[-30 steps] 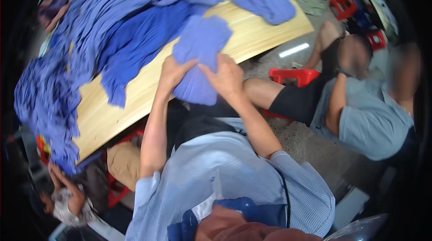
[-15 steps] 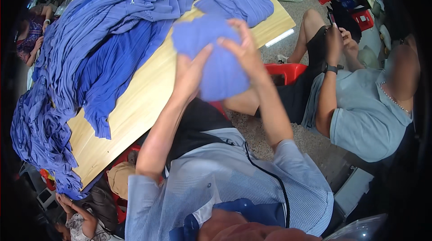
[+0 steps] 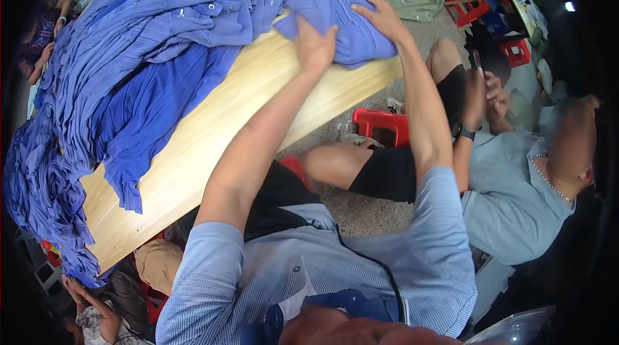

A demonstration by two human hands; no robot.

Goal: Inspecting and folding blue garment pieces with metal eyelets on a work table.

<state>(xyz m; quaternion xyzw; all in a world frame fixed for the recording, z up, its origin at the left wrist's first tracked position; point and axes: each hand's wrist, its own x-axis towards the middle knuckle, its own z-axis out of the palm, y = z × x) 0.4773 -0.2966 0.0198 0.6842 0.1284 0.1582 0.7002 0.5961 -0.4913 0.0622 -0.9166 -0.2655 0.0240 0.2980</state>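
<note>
A pile of folded blue-violet cloth garments [image 3: 351, 39] lies on the far right corner of the wooden table [image 3: 213, 145]. My left hand [image 3: 314, 45] rests against its near left side, thumb apart from the fingers, whose tips are blurred. On the pile's right side lies my right hand [image 3: 382, 19], open, fingers spread over the cloth. Just left of the pile, a large layered heap of blue-violet garments [image 3: 148, 16] with metal snaps or buttons along their edges spreads over the table. A deeper blue garment [image 3: 164, 100] shows under its near side.
At right a seated person [image 3: 516, 197] in a grey-green shirt holds a phone, knees near the table corner. A red stool [image 3: 383, 127] stands beside them. More red stools [image 3: 467, 6] are at the far right. Other people's arms show at the left edge and lower left.
Both hands have moved away from me to the table's far corner. The folded blue-violet cloth they held in the air is now down on the pile there.
</note>
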